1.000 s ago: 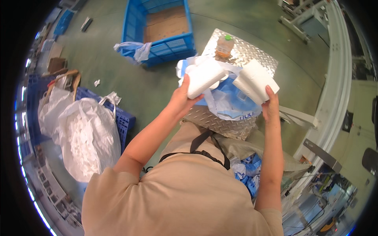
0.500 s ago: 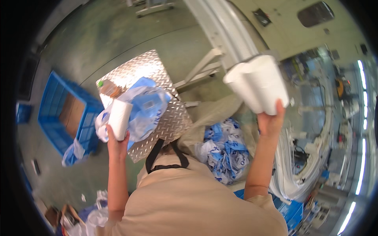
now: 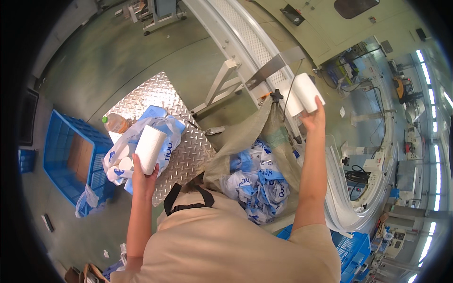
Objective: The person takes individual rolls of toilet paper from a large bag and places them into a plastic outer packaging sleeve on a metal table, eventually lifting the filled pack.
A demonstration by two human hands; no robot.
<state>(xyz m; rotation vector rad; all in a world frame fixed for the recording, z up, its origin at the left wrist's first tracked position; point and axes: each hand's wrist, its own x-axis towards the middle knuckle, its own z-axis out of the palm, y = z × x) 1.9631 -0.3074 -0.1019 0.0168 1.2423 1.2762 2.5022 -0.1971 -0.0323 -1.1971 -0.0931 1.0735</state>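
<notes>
My left hand [image 3: 144, 178] is closed round the lower end of a white paper roll [image 3: 151, 144], which it holds tilted above an opened white-and-blue plastic bag [image 3: 171, 150]. More white rolls [image 3: 124, 163] show inside that bag, which lies on a diamond-plate metal surface [image 3: 188, 162]. Out to the right, my right hand [image 3: 315, 117] grips two more white paper rolls [image 3: 306, 90] side by side. They are over the conveyor [image 3: 245, 35], near its metal guide plate [image 3: 272, 70]; whether they touch the belt I cannot tell.
A bottle with a green cap [image 3: 115, 123] lies beside the bag. To the left stands a blue crate [image 3: 59, 155]. In front of me an open beige sack [image 3: 236, 139] holds crumpled blue-and-white wrappers [image 3: 257, 188]. A curved white track [image 3: 358, 217] runs on the right.
My right hand has carried its two rolls away from me to the conveyor. My left hand still holds its roll by the bag, whose contents now show. The whole view has shifted.
</notes>
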